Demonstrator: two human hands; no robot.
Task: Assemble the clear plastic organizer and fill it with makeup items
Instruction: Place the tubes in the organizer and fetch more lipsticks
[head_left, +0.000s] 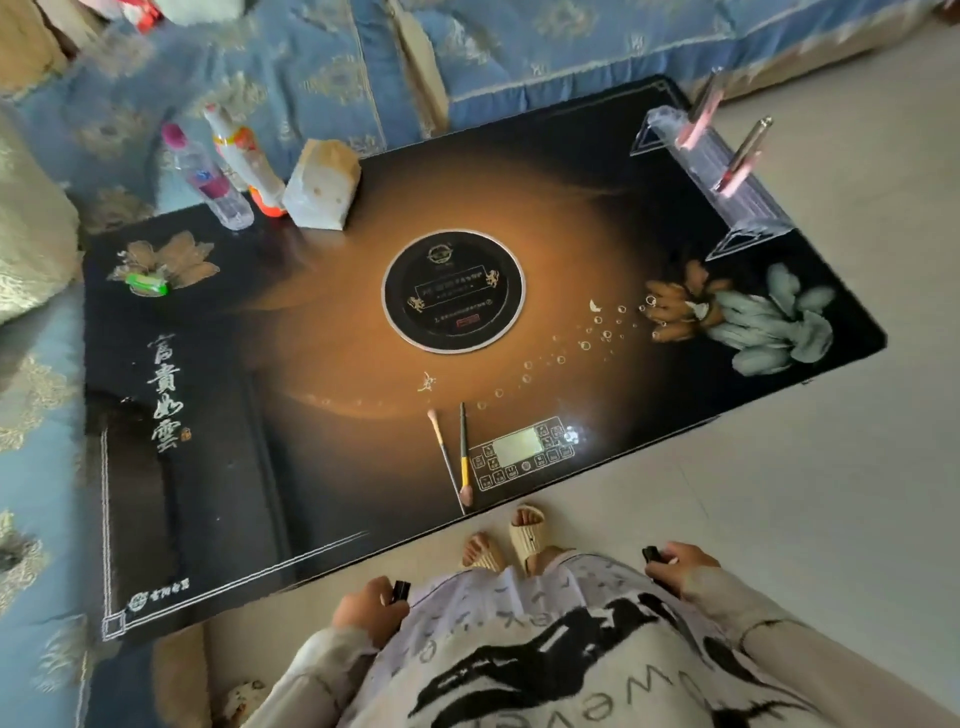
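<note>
The clear plastic organizer (727, 176) stands at the far right corner of the black table (322, 467). Two pink tube-like makeup items (698, 117) (743, 158) stick upright out of it. Two makeup brushes (447, 462) (464, 454) lie side by side near the table's front edge. My left hand (369, 605) hangs low by my waist and grips a small black object (400, 590). At my right side, my right hand (683, 566) grips another small black object (652, 555). Both hands are off the table, well short of the brushes.
Two bottles (208, 176) (244, 156) and a pale block-shaped pack (322, 184) stand at the table's back left. A small green item (148, 286) lies at the left. A round hob plate (453, 291) sits mid-table, a touch panel (524, 452) at the front. Blue sofas border the back and left.
</note>
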